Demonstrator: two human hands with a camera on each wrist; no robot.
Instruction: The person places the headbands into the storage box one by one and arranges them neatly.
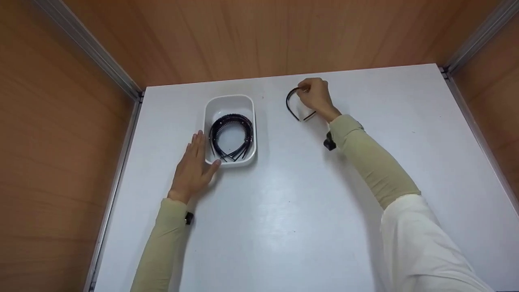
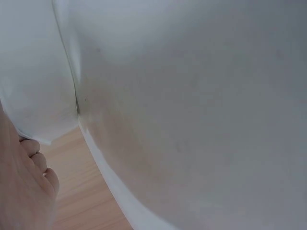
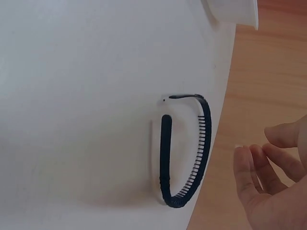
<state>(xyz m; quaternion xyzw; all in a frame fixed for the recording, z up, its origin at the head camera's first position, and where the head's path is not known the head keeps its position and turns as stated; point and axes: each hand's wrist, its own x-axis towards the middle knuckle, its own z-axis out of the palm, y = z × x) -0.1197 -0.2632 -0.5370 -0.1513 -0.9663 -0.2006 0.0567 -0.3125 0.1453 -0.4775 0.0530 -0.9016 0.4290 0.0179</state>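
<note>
My left hand (image 1: pixel 189 168) lies along the left side of a white plastic container (image 1: pixel 229 164), fingers straight and thumb at its near corner. Inside the container are several black headbands (image 1: pixel 217 126), nested together. Farther right, a single black toothed headband (image 1: pixel 288 104) is on the table, its ends towards me. Over its far right part is my right hand (image 1: pixel 317 97), hiding some of it. The right wrist view shows the right hand (image 3: pixel 268 177) apart from this headband (image 3: pixel 205 139), its fingers loosely bent and the thumb separate, nothing visible between them.
The white table (image 1: pixel 275 211) is bounded by a wood-grain panel (image 1: pixel 259 36) at the back and more panels at both sides. Metal rails (image 1: pixel 117 190) run along the side edges. A dark wrist device (image 1: pixel 330 142) sits under the right sleeve.
</note>
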